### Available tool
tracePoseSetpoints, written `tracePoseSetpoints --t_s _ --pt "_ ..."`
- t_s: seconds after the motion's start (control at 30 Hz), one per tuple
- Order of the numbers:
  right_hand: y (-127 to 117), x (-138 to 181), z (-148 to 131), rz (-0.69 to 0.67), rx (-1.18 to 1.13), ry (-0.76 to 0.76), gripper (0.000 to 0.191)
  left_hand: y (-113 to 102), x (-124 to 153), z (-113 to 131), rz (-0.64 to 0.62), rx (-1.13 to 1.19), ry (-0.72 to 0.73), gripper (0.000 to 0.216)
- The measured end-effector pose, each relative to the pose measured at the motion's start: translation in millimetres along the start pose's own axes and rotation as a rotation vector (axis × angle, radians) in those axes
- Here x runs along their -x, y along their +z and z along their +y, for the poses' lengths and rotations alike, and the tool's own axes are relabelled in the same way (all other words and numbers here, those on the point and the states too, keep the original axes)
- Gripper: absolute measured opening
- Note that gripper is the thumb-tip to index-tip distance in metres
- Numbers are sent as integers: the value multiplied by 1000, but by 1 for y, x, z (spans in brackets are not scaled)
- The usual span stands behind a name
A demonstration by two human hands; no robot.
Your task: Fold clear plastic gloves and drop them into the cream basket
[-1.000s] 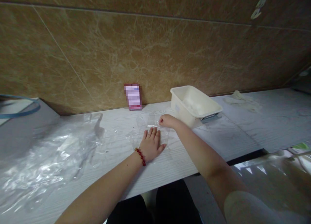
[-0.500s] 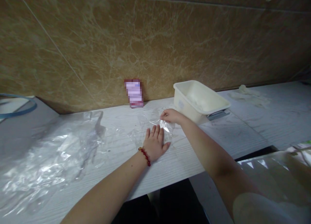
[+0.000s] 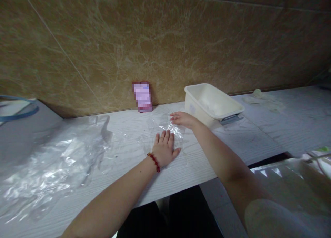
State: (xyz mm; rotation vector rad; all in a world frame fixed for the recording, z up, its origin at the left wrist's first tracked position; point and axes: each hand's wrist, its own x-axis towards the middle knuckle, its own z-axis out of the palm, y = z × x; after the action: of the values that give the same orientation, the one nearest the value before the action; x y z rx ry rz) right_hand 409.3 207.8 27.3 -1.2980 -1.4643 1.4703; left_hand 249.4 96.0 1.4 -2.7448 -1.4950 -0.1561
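Observation:
A clear plastic bag [image 3: 169,126] lies on the white wood-grain table, wrinkled and shiny near its upper part. My left hand [image 3: 164,150] rests flat on it, palm down with fingers spread; a red bead bracelet [image 3: 154,163] circles that wrist. Just beyond, at the bag's upper right, my right hand [image 3: 182,119] has its fingers stretched out and slightly apart over the plastic. Nothing shows gripped in it. Whether its fingertips touch the bag I cannot tell.
A cream plastic bin [image 3: 201,110] stands right of my right hand. A pile of clear plastic bags [image 3: 59,155] covers the left. An upright phone-like object [image 3: 143,96], blurred, leans on the marble wall. Pale gloves [image 3: 266,99] lie at the far right, a blue ring [image 3: 20,116] far left.
My right hand's fingers have gone from a pinch on the plastic to stretched out. My left hand stays flat in place. The view has shifted slightly.

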Motion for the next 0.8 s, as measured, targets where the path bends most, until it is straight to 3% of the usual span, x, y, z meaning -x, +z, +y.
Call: tracePoseSetpoints --t_s 0.13,0.27,0.5,0.63,0.8 --pt "0 -3 1 74 162 -38 12 1 0 0 10 -2 6 70" --pt "1 -6 6 7 226 -41 4 0 0 1 8 -9 3 70" --pt "1 2 1 -113 61 2 18 -1 0 1 0 -10 -1 69" --pt "-1 4 -1 -103 -48 17 30 -1 0 1 8 -8 -1 69" --pt "-4 -3 3 -65 52 19 16 -1 0 1 9 -5 -2 69"
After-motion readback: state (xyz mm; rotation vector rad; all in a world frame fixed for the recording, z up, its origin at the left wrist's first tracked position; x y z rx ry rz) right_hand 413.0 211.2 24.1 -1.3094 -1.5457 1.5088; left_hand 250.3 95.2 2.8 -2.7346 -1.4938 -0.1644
